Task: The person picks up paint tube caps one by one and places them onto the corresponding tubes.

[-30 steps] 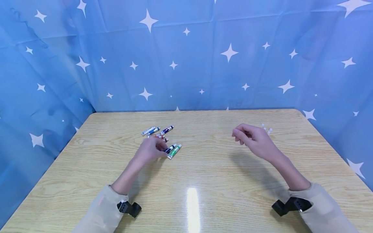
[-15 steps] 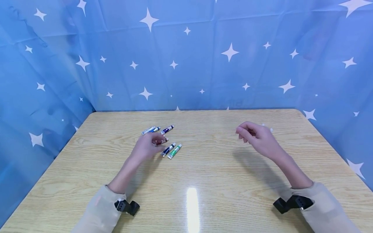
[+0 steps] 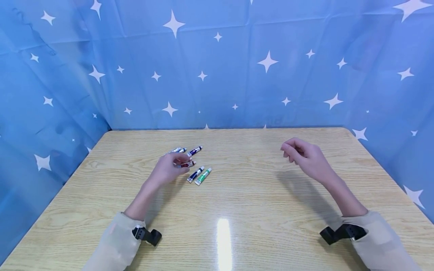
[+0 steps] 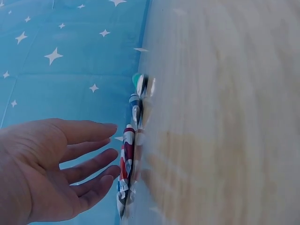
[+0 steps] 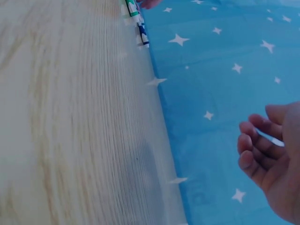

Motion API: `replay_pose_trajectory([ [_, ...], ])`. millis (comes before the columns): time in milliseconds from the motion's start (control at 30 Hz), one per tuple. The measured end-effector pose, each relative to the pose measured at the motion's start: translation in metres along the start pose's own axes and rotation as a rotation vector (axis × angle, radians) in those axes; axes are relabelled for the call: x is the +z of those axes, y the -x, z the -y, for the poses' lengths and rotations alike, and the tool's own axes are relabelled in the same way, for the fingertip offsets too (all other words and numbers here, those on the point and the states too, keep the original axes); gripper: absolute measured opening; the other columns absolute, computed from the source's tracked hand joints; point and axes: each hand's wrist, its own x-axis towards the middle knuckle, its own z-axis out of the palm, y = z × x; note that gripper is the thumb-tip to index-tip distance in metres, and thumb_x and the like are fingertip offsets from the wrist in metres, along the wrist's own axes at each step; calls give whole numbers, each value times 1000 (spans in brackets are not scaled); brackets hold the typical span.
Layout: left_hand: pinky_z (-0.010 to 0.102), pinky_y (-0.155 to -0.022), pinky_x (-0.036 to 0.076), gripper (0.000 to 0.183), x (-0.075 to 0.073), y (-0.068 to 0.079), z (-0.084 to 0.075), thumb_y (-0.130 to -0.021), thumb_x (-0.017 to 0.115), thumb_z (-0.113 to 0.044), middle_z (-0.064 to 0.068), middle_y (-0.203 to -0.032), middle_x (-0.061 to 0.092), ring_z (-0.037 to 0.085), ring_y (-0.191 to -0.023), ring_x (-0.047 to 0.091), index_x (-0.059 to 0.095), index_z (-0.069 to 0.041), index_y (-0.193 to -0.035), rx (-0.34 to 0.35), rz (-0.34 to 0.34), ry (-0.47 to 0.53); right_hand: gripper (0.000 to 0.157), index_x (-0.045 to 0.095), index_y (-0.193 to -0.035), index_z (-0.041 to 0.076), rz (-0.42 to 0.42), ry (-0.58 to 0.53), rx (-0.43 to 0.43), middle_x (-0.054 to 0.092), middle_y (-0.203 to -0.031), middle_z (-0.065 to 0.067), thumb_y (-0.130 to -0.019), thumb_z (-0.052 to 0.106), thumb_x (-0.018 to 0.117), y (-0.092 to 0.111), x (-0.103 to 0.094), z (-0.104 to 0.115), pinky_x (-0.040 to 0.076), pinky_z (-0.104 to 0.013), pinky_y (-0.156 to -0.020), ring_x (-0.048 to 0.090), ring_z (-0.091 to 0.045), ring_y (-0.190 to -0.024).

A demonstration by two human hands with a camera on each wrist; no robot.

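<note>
While the left hand (image 3: 168, 169) hovers over the left part of the wooden table (image 3: 257, 210), we see its fingers loosely spread and holding nothing, with the thumb well apart from them. Close by its fingertips lies a dark red paint tube (image 3: 188, 164); in the left wrist view we also find a bright red tube (image 4: 123, 164) just beside it. Whether a fingertip touches either one, we cannot tell. Nearer to us on the table, a dark blue tube (image 3: 195, 174) and a green tube (image 3: 203, 176) lie side by side at a slant. Beyond the hand we see a purple tube (image 3: 194, 151) and, partly hidden, pale blue tubes (image 3: 176, 149). Well apart on the right, the right hand (image 3: 306, 160) hangs above the table, its fingers loosely curled, narrow and bare. Behind everything we see a blue curtain (image 3: 234, 67) with white stars.
</note>
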Motion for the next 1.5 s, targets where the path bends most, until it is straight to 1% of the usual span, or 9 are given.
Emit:
replay_pose_trajectory([
  [167,35,-75,49,28,-1,-3,3,-80,70,-10,11,-98,65,22,-85,60,65,-3,-106,-11,31,-1,15,59,-98,21,-24,13,37,57,-76,0,-97,27,46,-1,-5,-10,43,-26,-52,51,-13,-61],
  [333,32,-71,49,27,-2,-6,3,-80,69,-9,9,-96,66,21,-82,60,65,-4,-106,-54,58,5,17,60,-102,18,-51,21,42,57,-77,-2,-96,26,46,-1,-12,-21,43,-26,-51,51,-14,-61],
  [467,30,-68,48,23,-3,-8,6,-80,68,-7,8,-90,65,19,-79,59,66,-2,-103,-58,71,-2,17,59,-105,18,-72,38,48,57,-80,-2,-96,26,47,-2,-19,-29,43,-24,-51,50,-14,-62],
  [767,28,-65,48,19,-2,-12,7,-79,69,-5,4,-86,65,17,-77,60,68,-4,-98,-92,101,-20,29,57,-114,12,-122,109,166,58,-89,-4,-95,32,47,3,-35,-48,44,-25,-53,53,-13,-66],
  [1067,28,-59,46,12,-7,-13,4,-78,68,-2,5,-85,62,16,-73,56,68,-4,-90,-137,125,-24,35,57,-115,9,-51,206,288,58,-103,-12,-94,35,48,8,-45,-72,44,-26,-58,55,-26,-81],
  [1100,28,-59,46,12,-7,-13,4,-78,68,-2,5,-84,62,16,-73,55,68,-4,-89,-142,131,-23,36,58,-115,10,-48,217,292,58,-103,-10,-94,37,48,8,-45,-82,45,-26,-59,55,-26,-82],
  [1267,28,-58,46,13,-6,-15,4,-76,68,-1,5,-82,61,16,-72,54,67,-5,-88,-143,148,-27,34,58,-113,5,-11,235,303,59,-101,-15,-93,32,51,11,-47,-95,46,-25,-58,57,-29,-87],
  [1333,28,-58,46,13,-6,-15,4,-76,68,-1,6,-83,61,17,-72,54,67,-4,-88,-138,154,-23,32,57,-112,2,6,236,302,58,-101,-19,-93,28,53,11,-48,-91,46,-24,-58,57,-33,-87],
  [1500,28,-58,46,13,-4,-16,3,-76,68,0,8,-84,61,17,-72,55,66,-2,-89,-132,170,3,31,58,-109,2,29,252,315,58,-98,-18,-92,27,55,11,-48,-95,46,-29,-59,57,-33,-86],
])
